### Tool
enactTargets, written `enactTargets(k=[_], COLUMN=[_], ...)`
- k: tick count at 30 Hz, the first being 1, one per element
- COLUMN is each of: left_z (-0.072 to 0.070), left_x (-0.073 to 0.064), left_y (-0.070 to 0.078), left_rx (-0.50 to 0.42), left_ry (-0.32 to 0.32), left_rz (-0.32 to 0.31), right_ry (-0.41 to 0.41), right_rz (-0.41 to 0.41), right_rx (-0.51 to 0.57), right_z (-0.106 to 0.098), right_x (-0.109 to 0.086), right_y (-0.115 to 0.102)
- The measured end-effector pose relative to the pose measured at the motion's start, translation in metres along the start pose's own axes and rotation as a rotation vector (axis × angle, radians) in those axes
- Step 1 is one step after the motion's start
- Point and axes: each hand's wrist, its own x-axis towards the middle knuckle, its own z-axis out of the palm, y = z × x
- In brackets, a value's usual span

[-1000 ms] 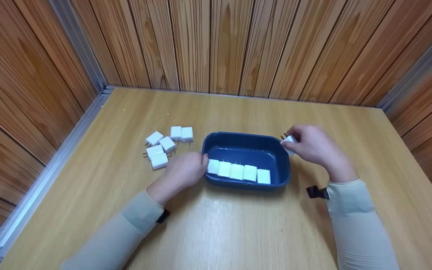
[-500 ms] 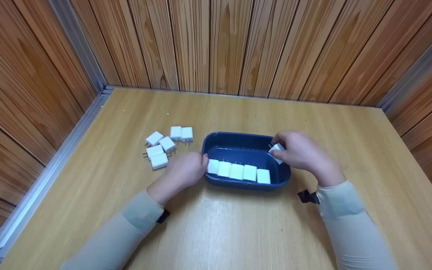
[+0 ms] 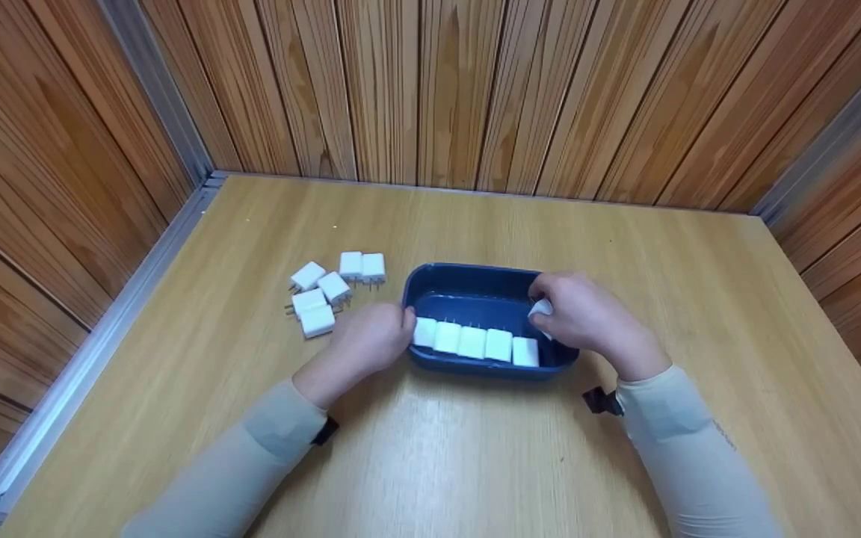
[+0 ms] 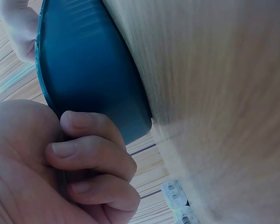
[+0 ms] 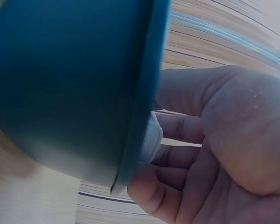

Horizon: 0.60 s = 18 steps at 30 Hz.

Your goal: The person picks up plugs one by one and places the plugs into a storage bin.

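Note:
A dark blue plastic box (image 3: 486,368) sits on the table, with a row of white charger plugs (image 3: 472,343) along its near wall, prongs pointing away. At the box's left end my left hand (image 3: 371,338) grips the rim, thumb on the edge and fingers curled outside. My right hand (image 3: 591,320) reaches over the right end and pinches another white charger plug (image 3: 541,308) inside the box, mostly covered by the fingers. In the right wrist view that plug (image 5: 152,140) shows partly behind the rim.
Left of the box, several loose white charger plugs (image 3: 318,320) lie on the wooden table (image 3: 430,448), some touching each other. Wood-panelled walls (image 3: 460,90) close off the back and both sides.
My right hand has carried its charger plug leftward from outside the right rim down into the box. The left hand and the box have stayed put.

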Motion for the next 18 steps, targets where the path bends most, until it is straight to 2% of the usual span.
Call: enactTargets(k=[13,18], left_z=[0.0,0.0], left_x=[0.0,0.001], left_y=[0.0,0.0], left_rx=[-0.012,-0.009], left_ry=[0.001,-0.006], left_rz=[-0.009,-0.012], right_ry=[0.003,-0.009], right_rz=[-0.027,-0.01], right_rx=[-0.131,-0.165], right_z=[0.012,0.016], right_x=[0.003,0.004], right_y=[-0.007,-0.008])
